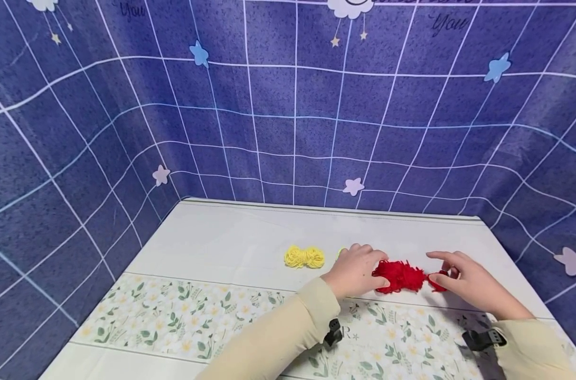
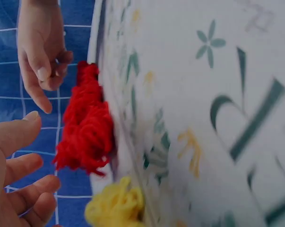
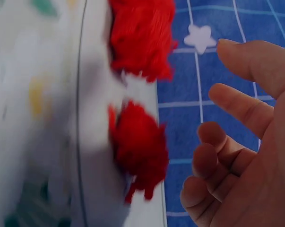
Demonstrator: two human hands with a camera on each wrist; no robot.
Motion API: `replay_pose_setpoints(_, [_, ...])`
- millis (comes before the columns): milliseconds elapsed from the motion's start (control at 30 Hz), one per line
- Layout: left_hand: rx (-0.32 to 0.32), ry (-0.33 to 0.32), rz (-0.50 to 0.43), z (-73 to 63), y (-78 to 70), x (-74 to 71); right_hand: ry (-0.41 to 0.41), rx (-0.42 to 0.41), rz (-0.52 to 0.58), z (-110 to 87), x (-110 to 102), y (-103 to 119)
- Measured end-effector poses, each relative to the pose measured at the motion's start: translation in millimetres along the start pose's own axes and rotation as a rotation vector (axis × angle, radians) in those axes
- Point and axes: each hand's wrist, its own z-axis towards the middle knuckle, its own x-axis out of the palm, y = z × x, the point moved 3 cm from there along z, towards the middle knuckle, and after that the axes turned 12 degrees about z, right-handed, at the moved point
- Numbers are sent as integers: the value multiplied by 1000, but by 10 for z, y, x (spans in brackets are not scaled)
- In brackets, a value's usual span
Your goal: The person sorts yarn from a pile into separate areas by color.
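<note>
A bundle of red yarn (image 1: 400, 276) lies on the white table between the two hands. Just to its right is a smaller clump of red yarn (image 3: 140, 144), partly behind the right hand in the head view. My left hand (image 1: 356, 272) hovers at the left end of the bundle; the left wrist view shows its thumb and fingers (image 2: 24, 194) spread, holding nothing. Over the small clump, my right hand (image 1: 470, 279) has thumb and index finger apart and its other fingers loosely bent. The right wrist view shows a gap between those fingers (image 3: 241, 111) and the yarn.
A yellow yarn skein (image 1: 304, 257), pinched in at its middle, lies left of the left hand. Some yellow-green yarn (image 1: 341, 253) peeks out behind that hand. A floral strip (image 1: 188, 319) crosses the table. Blue gridded cloth (image 1: 273, 126) hangs behind and at both sides.
</note>
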Motion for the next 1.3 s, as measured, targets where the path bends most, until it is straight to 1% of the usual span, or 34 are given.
replay_pose_setpoints(100, [14, 9, -35, -94, 86, -76, 9, -30, 15, 43, 56, 100])
replay_pose_setpoints(200, [21, 6, -61, -190, 202, -135, 23, -47, 54, 84, 125, 201])
replay_pose_setpoints(367, [39, -9, -90, -354, 423, -173, 29, -125, 88, 148, 269, 363])
replay_pose_setpoints(433, [36, -10, -97, -419, 510, -183, 31, -164, 91, 167, 329, 427])
replay_pose_setpoints(500, [26, -13, -102, -479, 594, -197, 41, -179, 102, 188, 393, 482])
replay_pose_setpoints(567, [17, -23, -102, -535, 680, -216, 68, -173, 114, 207, 460, 536])
replay_pose_setpoints(767, [-6, -41, -112, -710, 942, -258, 142, -103, 121, 281, 656, 666])
replay_pose_setpoints(900, [-8, -32, -126, -850, 1068, -261, 165, -115, 115, 329, 766, 746])
replay_pose_setpoints(1033, [19, -14, -178, -1029, 1148, -224, 187, -120, 101, 389, 859, 817])
replay_pose_setpoints(1100, [37, -4, -200, -1123, 1176, -194, 196, -105, 84, 431, 901, 834])
replay_pose_setpoints(1200, [54, 33, -241, -1253, 1207, -135, 209, -79, 54, 515, 956, 837])
replay_pose_setpoints(1300, [50, 80, -291, -1378, 1219, -80, 213, -62, 28, 615, 1016, 821])
